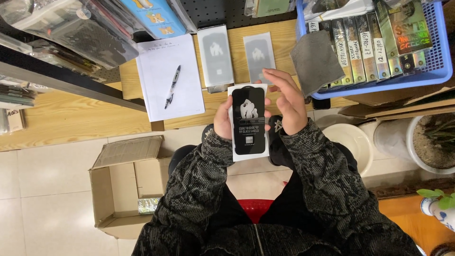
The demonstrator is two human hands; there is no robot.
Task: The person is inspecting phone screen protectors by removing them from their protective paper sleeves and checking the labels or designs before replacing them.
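Gripping the screen protector packet (248, 121) by one edge, the left hand (222, 122) is risking a slip; the right hand (286, 102) is hovering open-fingered beside it

Your left hand (222, 122) is curled in a grip, thumb in front; your right hand (288, 102) is raised, fingers (275, 78) loosely spread, both forearms bent inward.
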